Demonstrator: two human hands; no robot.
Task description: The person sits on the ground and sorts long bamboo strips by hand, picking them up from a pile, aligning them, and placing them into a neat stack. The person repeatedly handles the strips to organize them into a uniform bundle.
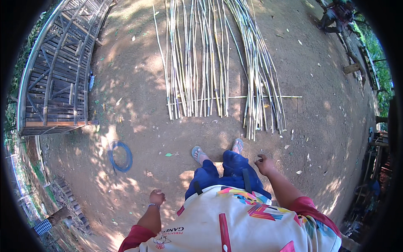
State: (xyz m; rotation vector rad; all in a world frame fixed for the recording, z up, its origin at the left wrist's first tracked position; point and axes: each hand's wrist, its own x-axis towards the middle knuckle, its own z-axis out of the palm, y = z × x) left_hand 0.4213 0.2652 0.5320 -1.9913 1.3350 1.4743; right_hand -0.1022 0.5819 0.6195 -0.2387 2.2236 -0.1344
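My left hand hangs low beside my body, fingers curled in and nothing visible in them; a beaded band circles the wrist. On the other side, my right hand is held out past my hip, its fingers bent but a little apart, with nothing in it. Neither hand touches anything. Ahead of my sandalled feet, long thin bamboo poles lie side by side on the ground. A denser bundle of poles lies to their right. One crosswise pole runs under or across their near ends; which, I cannot tell.
A coil of blue-grey hose or cable lies on the bare soil at left. Beyond it stands a slatted bamboo structure. A person is at the far right, near a wooden block. Dry leaves dot the ground.
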